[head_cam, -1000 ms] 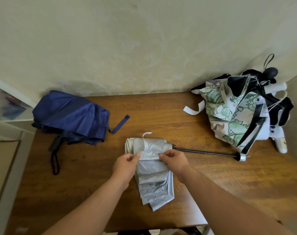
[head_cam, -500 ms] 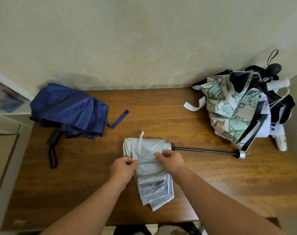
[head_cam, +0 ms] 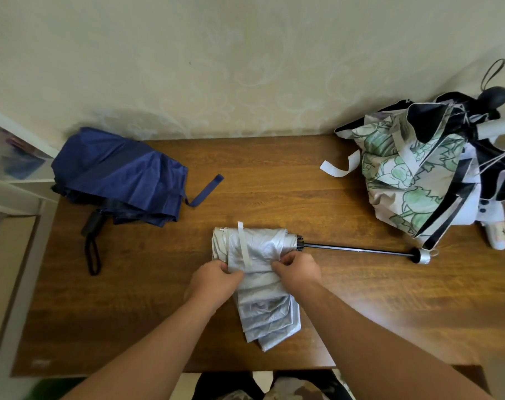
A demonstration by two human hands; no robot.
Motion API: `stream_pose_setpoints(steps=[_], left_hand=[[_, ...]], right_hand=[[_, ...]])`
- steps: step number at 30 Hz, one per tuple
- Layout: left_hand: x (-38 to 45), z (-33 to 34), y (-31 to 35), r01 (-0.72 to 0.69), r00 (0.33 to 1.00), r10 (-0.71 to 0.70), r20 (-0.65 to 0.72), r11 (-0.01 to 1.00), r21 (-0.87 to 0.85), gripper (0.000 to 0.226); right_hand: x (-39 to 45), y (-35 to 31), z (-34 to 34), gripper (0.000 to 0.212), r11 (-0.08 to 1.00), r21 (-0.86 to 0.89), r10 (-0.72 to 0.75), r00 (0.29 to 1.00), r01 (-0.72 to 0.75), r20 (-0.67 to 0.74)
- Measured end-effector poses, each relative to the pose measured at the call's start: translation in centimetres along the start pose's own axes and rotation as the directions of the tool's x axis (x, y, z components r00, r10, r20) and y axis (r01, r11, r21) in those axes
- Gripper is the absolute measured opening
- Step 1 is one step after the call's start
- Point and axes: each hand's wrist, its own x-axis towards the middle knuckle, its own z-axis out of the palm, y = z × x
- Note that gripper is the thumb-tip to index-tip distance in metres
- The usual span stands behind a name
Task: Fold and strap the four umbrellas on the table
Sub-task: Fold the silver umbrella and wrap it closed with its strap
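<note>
A silver umbrella lies mid-table, its canopy partly gathered and trailing toward me, its dark shaft stretched out to the right and ending in a silver cap. Its pale strap lies loose across the fabric. My left hand pinches the fabric at the canopy's left side. My right hand pinches folds just right of the strap. A navy umbrella lies loosely collapsed at the back left, strap loose. At the back right, a green-leaf patterned umbrella is piled with a black-and-white one.
The wooden table stands against a pale patterned wall. A white shelf unit borders its left side. The navy umbrella's black handle and wrist loop point toward me. The table's front edge lies just below my forearms.
Both hands have shifted along the silver canopy, gathering its folds. The strap, curled up at the canopy's far edge a second ago, now lies flat across the fabric.
</note>
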Motion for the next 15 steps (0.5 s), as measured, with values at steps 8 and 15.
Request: stream_pose_setpoints(steps=[8,15], left_hand=[[0.0,0.2,2.9,-0.135,0.991,0.133,-0.023,0.983,-0.125,0.048],[-0.5,1.6,2.4,-0.114,0.990,0.135,0.035,0.929,-0.352,0.013]], right_hand=[[0.1,0.0,0.0,0.021,0.997,-0.074,-0.022,1.000,0.023,0.022],[0.1,0.1,-0.8,0.018,0.982,-0.179,-0.057,0.997,0.065,0.048]])
